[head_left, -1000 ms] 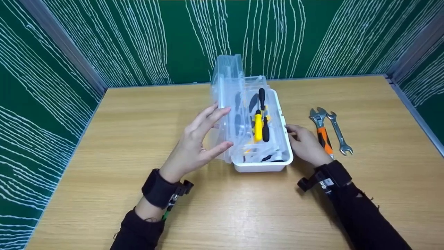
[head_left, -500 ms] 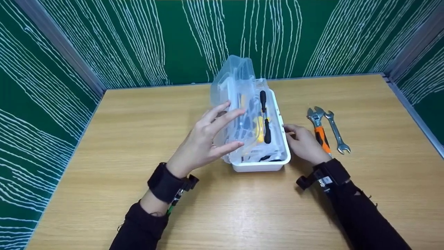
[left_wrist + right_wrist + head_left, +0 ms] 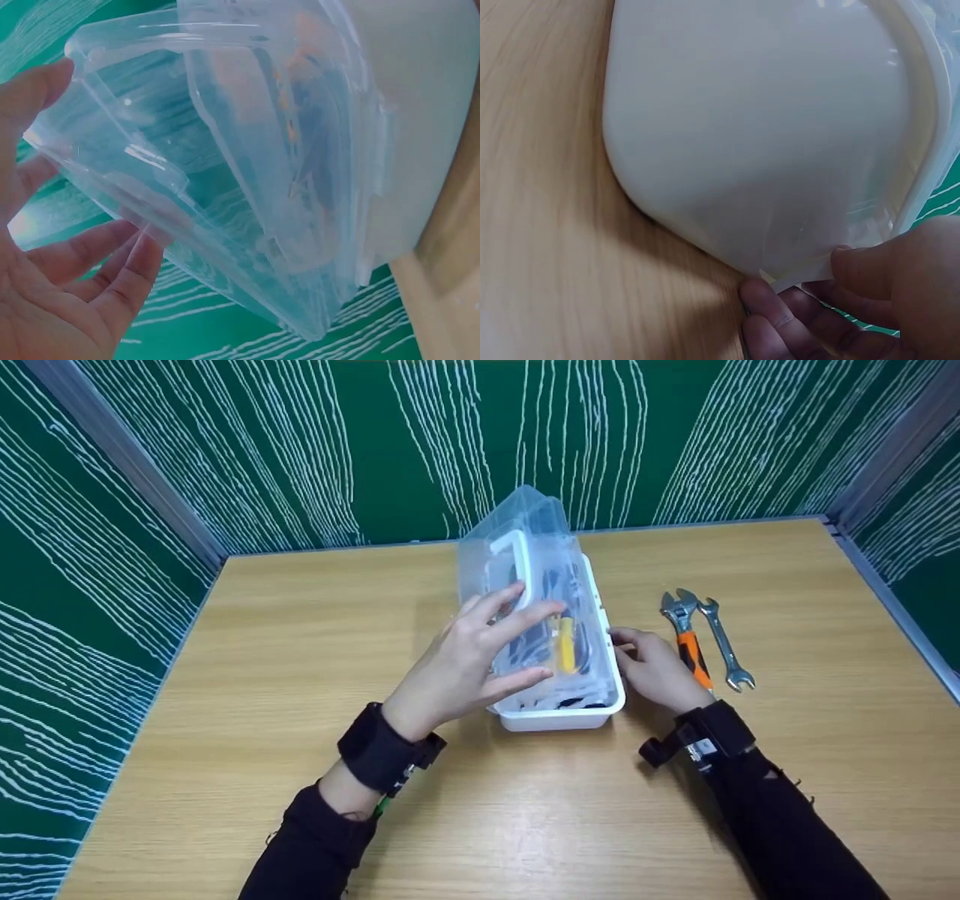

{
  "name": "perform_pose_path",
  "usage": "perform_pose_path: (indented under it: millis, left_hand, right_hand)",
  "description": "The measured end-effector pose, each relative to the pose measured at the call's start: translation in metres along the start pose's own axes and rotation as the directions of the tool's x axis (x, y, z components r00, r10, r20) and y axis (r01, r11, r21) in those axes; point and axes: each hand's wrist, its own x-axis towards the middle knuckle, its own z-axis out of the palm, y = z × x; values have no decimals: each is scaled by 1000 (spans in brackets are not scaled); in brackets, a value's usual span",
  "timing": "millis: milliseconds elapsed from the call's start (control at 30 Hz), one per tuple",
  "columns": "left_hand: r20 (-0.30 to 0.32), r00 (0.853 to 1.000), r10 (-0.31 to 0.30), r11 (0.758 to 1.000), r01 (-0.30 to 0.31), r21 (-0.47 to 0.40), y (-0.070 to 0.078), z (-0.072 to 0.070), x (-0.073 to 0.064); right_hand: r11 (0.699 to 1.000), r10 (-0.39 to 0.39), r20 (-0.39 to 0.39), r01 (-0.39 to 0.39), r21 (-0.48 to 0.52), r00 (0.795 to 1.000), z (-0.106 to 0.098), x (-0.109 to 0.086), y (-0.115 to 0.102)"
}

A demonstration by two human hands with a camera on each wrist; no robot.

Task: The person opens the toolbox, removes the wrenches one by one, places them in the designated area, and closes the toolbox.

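A white toolbox (image 3: 555, 723) stands mid-table, its clear lid (image 3: 487, 566) tilted partway over from the left. Through the plastic shows a yellow handle (image 3: 567, 646) among dark tool shapes. My left hand (image 3: 461, 664) lies against the lid with fingers extended and spread; in the left wrist view its thumb and fingertips touch the lid's edge. On the box's right side, my right hand (image 3: 661, 673) pinches a thin white tab (image 3: 806, 276) between thumb and fingers.
To the right lie an adjustable wrench (image 3: 691, 649) with an orange and black handle and a steel open-end wrench (image 3: 724, 645). Green panels (image 3: 420, 442) with white streaks border the wooden table (image 3: 300, 630) at the back and sides.
My left hand has moved right, swinging the lid over the box from the left. The lid now covers the black screwdrivers that were in plain view. My right hand stays at the box's side.
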Motion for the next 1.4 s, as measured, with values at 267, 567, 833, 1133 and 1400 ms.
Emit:
perform_pose_path:
  millis: [267, 567, 833, 1133, 1400]
  left_hand:
    - [12, 1000, 25, 998, -26, 51, 5, 4, 5]
    - [61, 993, 104, 983, -112, 146, 11, 8, 13]
    - [143, 987, 79, 975, -106, 196, 18, 13, 21]
    - [201, 976, 83, 940, -144, 310, 27, 24, 30]
    - [256, 964, 74, 901, -175, 398, 33, 33, 35]
  right_hand:
    - [1000, -6, -11, 7, 7, 1000, 2, 1, 0]
    - [1000, -11, -28, 11, 4, 1000, 3, 2, 1]
    - [1000, 15, -7, -15, 10, 1000, 2, 1, 0]
    - [1000, 23, -3, -23, -10, 1000, -2, -2, 2]
    - [1000, 9, 0, -9, 2, 1000, -1, 0, 4]
